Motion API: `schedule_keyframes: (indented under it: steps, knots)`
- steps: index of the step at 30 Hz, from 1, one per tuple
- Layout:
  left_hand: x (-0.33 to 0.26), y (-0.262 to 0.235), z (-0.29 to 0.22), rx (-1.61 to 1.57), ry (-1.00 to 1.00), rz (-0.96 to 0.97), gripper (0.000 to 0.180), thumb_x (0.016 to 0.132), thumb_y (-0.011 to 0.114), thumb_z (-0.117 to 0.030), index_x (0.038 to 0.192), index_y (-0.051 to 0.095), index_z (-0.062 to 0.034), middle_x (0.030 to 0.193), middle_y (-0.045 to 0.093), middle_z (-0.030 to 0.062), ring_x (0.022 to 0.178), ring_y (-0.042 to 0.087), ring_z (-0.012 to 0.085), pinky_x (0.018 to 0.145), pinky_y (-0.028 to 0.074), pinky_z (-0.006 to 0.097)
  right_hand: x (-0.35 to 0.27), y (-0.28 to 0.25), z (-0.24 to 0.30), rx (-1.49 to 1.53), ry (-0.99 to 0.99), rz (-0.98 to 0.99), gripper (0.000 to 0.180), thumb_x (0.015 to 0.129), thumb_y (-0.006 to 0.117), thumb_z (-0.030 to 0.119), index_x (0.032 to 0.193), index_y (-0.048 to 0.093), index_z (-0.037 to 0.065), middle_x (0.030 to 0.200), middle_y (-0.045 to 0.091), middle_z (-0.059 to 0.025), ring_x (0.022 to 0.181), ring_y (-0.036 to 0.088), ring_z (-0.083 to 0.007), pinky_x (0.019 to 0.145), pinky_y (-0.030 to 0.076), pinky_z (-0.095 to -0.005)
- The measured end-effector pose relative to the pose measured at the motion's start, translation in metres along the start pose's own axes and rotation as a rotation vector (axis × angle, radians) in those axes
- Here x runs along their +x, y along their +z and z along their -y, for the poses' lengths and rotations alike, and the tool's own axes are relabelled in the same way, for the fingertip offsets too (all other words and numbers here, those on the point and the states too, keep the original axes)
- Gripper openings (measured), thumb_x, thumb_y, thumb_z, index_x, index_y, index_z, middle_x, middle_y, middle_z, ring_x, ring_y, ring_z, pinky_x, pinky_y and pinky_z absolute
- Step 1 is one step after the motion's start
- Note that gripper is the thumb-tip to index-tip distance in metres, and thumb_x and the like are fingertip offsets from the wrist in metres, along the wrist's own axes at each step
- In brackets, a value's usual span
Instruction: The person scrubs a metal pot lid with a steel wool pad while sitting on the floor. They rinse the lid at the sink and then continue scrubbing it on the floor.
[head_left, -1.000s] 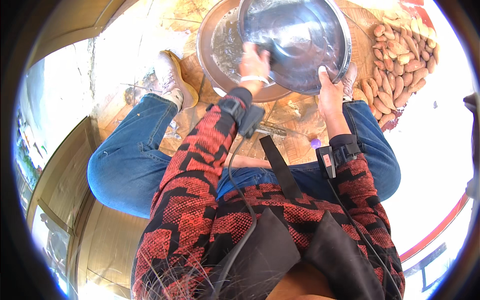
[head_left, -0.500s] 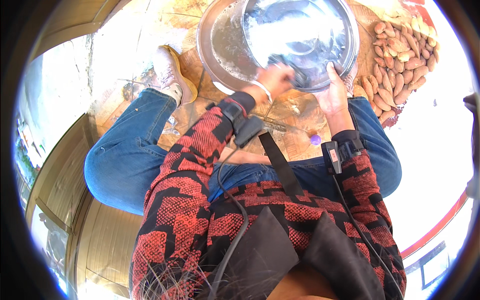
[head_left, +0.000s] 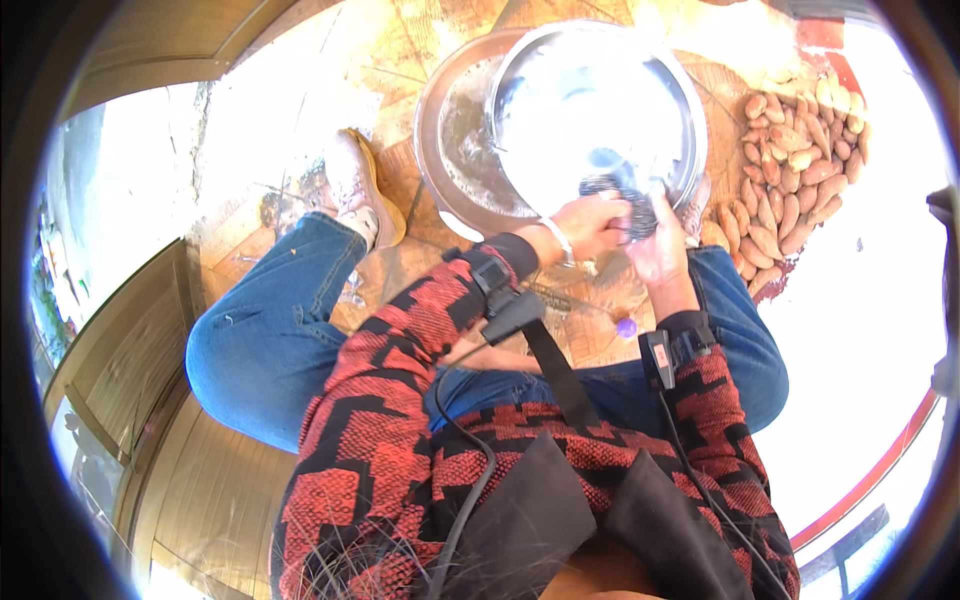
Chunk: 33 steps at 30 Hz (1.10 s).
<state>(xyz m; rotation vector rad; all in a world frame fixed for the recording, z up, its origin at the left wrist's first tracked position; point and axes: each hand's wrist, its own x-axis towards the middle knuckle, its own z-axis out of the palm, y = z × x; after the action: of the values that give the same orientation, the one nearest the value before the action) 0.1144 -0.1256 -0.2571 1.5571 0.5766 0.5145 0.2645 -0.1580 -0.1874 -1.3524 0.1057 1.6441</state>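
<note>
A shiny round metal basin (head_left: 520, 165) rests tilted over a wider basin of sudsy water (head_left: 455, 140) at the top middle. My right hand (head_left: 660, 250) grips its near right rim, thumb on the inner side. A dark, wiry scouring pad (head_left: 602, 186) is pressed against the metal near that thumb. Closed around the pad, my left hand (head_left: 588, 228) lies close beside the right one. Glare washes out much of the metal basin's inside.
A heap of brown sweet potatoes (head_left: 790, 185) lies on the floor to the right. A small purple cap (head_left: 626, 328) sits between my legs. My shoe (head_left: 365, 190) stands left of the basins; a wooden panel (head_left: 120, 350) is at far left.
My left hand has moved right with the scouring pad along the metal basin's near edge, toward my right hand. The basins appear slightly lower and more to the right in view.
</note>
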Motion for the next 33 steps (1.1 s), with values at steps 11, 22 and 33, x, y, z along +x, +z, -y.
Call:
schedule_keyframes:
  steps: [11, 22, 33]
  knots:
    - [0.054, -0.117, 0.072, 0.427, -0.699, -0.522, 0.029, 0.093, 0.055, -0.029, 0.106, 0.055, -0.0028, 0.099, 0.068, 0.0252, 0.099, 0.064, 0.0430, 0.086, 0.049, 0.050, -0.009, 0.011, -0.006, -0.086, -0.232, -0.052, 0.048, 0.093, 0.056, -0.001, 0.139, 0.044, 0.005, 0.128, 0.058, -0.0136, 0.115, 0.059, -0.0266, 0.097, 0.052, -0.0428]
    - [0.067, -0.059, -0.003, -0.047, -0.076, 0.110, 0.026, 0.091, 0.066, -0.026, 0.091, 0.052, -0.0042, 0.077, 0.057, 0.0099, 0.073, 0.057, 0.0223, 0.069, 0.047, 0.038, -0.008, 0.033, 0.007, 0.023, -0.274, 0.062, 0.044, 0.098, 0.056, 0.008, 0.140, 0.044, 0.005, 0.128, 0.059, -0.0113, 0.111, 0.062, -0.0231, 0.098, 0.051, -0.0394]
    - [0.041, -0.127, 0.092, 0.425, -0.687, -0.231, 0.033, 0.094, 0.050, -0.023, 0.113, 0.060, 0.0021, 0.113, 0.065, 0.0295, 0.109, 0.062, 0.0443, 0.093, 0.049, 0.047, -0.006, 0.029, 0.011, -0.070, -0.301, -0.026, 0.045, 0.091, 0.057, -0.001, 0.134, 0.049, 0.005, 0.119, 0.062, -0.0117, 0.109, 0.061, -0.0239, 0.094, 0.052, -0.0385]
